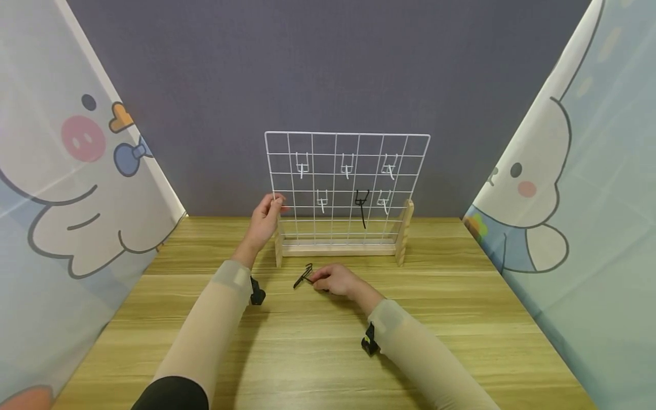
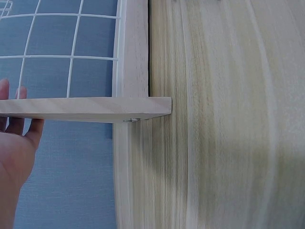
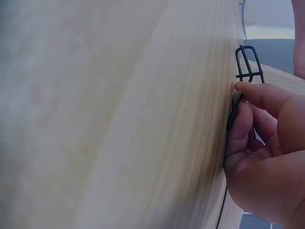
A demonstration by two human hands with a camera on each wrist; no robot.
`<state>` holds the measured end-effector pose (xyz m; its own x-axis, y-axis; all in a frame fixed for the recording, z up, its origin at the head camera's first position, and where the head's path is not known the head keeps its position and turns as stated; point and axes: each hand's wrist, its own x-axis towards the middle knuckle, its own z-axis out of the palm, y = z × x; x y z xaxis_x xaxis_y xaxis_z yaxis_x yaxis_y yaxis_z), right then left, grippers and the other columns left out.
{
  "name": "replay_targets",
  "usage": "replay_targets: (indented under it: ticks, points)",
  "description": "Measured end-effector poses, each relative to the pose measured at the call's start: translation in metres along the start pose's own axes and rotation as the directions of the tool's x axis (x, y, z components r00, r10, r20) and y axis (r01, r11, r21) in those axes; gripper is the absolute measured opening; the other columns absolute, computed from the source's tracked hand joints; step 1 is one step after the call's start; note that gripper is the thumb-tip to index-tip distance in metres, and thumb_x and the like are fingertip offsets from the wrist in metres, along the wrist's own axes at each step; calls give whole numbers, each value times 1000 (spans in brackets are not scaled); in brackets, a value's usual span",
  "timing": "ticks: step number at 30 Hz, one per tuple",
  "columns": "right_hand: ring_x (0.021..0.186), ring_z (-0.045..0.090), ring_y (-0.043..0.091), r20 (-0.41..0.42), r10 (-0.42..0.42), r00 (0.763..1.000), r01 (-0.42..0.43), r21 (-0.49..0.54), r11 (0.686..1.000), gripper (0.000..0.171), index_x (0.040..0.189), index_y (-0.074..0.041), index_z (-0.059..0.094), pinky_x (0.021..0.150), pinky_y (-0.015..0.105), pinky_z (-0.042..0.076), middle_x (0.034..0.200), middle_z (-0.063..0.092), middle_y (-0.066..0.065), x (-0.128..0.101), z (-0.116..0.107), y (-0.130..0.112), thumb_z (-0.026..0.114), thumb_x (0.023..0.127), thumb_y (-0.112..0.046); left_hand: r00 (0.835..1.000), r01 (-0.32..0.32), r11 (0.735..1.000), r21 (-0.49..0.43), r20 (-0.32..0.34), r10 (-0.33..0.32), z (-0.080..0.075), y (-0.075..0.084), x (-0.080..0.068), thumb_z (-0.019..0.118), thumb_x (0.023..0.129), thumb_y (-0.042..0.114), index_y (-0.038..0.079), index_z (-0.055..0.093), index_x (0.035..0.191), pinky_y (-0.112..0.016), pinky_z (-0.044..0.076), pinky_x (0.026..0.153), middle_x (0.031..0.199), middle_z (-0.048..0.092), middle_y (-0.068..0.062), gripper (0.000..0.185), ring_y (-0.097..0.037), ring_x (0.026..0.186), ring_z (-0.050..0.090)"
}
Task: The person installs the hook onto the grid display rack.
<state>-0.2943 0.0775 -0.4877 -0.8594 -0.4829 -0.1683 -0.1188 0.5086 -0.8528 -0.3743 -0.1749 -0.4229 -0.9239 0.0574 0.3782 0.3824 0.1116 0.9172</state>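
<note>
Fingers of the right hand (image 1: 335, 280) pinch a black wire hook (image 1: 303, 275) lying on the light wooden counter (image 1: 318, 341), just near of the white wire grid panel (image 1: 346, 182) standing in a pale wooden base (image 1: 339, 248). The left hand (image 1: 265, 219) grips the grid's left edge, fingers curled around the wire above the left wooden upright. On the grid hang 5 white wire hooks (image 1: 302, 165) and 1 other black hook (image 1: 361, 204), low and right of centre.
</note>
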Motion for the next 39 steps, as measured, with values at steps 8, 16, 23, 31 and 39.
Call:
replay_targets:
  ticks: [8, 16, 23, 31, 39]
  points:
    - [99, 64, 13, -10, 7, 1000, -7, 4, 1000, 23, 124, -7, 82, 78, 25, 52, 134, 77, 12, 1, 2, 1, 75, 102, -12, 1000, 17, 1000, -12, -5, -17, 0, 2, 0, 43, 121, 24, -5, 54, 141, -64, 32, 131, 151, 53, -32, 37, -60, 143, 54]
    - [95, 62, 12, -12, 34, 999, -33, 60, 998, 24, 125, -9, 81, 75, 25, 51, 127, 78, 8, 1, 0, 0, 75, 103, -14, 1000, 16, 1000, 8, 25, -16, 4, 27, -11, 42, 121, 22, -6, 53, 141, -67, 32, 129, 143, 54, -33, 36, -61, 144, 52]
    - [81, 55, 12, -28, 64, 998, -56, 228, 972, 30, 130, -1, 77, 68, 25, 45, 104, 74, 2, 1, -2, 1, 75, 102, -12, 1000, 21, 1000, 20, 10, -21, 4, 31, -13, 42, 121, 22, -5, 54, 140, -65, 36, 127, 124, 61, -21, 36, -57, 143, 56]
    - [82, 57, 11, -73, 64, 995, -39, 304, 952, 32, 130, 3, 74, 72, 24, 46, 103, 73, 4, -4, -8, -2, 75, 102, -11, 1000, 10, 1000, 9, 14, -10, 1, 7, -1, 41, 121, 24, -4, 54, 141, -68, 31, 129, 148, 53, -32, 36, -60, 142, 52]
    - [70, 53, 8, -99, 32, 995, 3, 335, 942, 33, 130, 10, 70, 65, 22, 44, 85, 64, -5, -13, -17, 2, 72, 102, -7, 1000, -8, 1000, -12, 19, 8, -3, -2, 0, 45, 121, 29, 1, 56, 140, -67, 35, 127, 146, 53, -36, 36, -56, 142, 57]
